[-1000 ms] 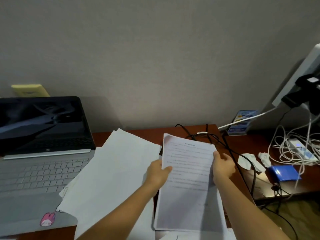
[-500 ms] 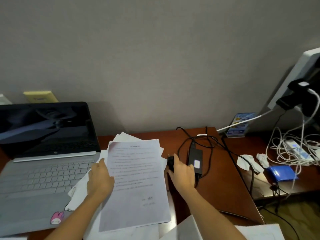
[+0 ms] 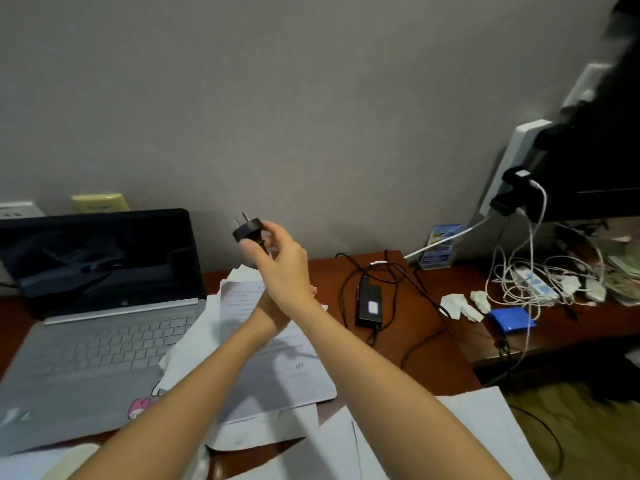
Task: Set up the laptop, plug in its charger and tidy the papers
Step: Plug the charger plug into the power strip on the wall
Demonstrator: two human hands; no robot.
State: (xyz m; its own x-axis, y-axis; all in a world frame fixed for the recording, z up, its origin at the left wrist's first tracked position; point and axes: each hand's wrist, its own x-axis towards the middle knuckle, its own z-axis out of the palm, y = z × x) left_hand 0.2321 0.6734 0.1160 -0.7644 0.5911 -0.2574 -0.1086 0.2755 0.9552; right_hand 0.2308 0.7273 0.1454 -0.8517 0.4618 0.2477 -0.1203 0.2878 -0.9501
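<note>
The black plug (image 3: 246,230), two metal prongs up, is pinched in the right hand (image 3: 282,261), raised before the wall beside the open laptop (image 3: 100,306). Half a second ago that hand was at the desk. The left hand (image 3: 273,315) is mostly hidden; its grip is unclear. One charger brick (image 3: 370,303) lies on the desk (image 3: 433,344) beside the papers (image 3: 277,362).

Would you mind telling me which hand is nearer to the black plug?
Right. The right hand pinches the black plug raised above the papers; the left hand lies below, mostly hidden.
</note>
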